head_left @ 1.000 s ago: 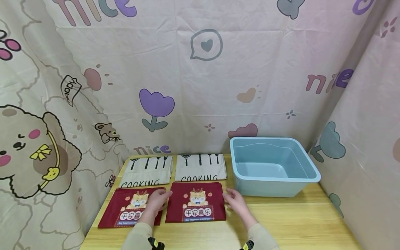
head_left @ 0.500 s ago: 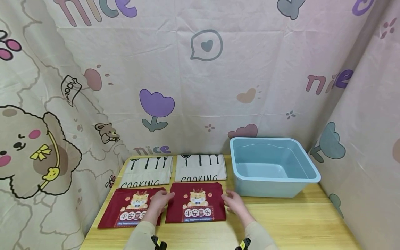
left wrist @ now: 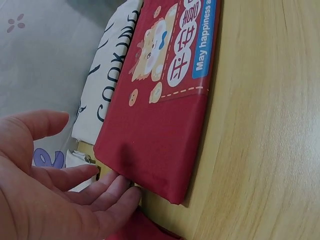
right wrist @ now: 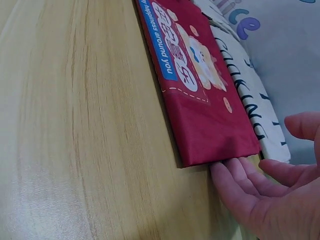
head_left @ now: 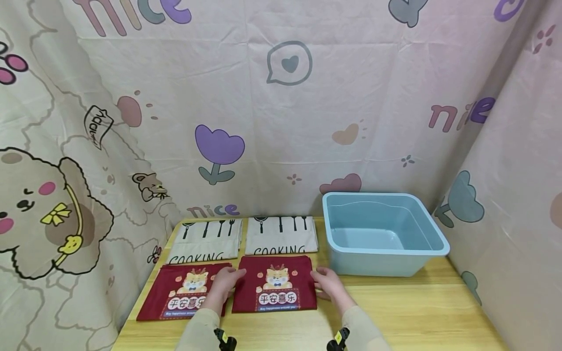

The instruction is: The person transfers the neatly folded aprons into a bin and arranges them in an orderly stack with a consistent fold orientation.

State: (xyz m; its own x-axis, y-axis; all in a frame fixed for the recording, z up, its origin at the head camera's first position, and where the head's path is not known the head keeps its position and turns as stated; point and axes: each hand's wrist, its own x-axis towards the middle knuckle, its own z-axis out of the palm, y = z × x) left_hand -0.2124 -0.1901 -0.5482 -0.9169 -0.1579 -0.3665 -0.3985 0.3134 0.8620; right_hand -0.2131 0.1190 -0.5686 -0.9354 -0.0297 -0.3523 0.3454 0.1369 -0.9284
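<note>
A folded red cloth (head_left: pixel 274 300) with a cartoon antlered animal on it lies flat on the wooden table, between both hands. At its left edge is my left hand (head_left: pixel 224 284), over part of a second folded red cloth (head_left: pixel 153 302). My right hand (head_left: pixel 330 286) is at the opposite edge. In the left wrist view, the lower fingertips (left wrist: pixel 127 195) reach the cloth's edge while the thumb stays apart above. The right wrist view shows fingertips (right wrist: pixel 220 170) tucked at the edge's underside, with the thumb raised off it. Neither hand pinches the cloth.
Behind the red cloths lie two folded white cloths (head_left: pixel 204 241) printed "COOKING". A light blue plastic tub (head_left: pixel 377 263) stands at the back right of the table (head_left: pixel 421 307). Printed curtains (head_left: pixel 281 136) enclose the back and sides.
My right hand has shifted a little left to the cloth's edge, and my left hand slightly right, so they are closer together. The cloths and tub stay in place.
</note>
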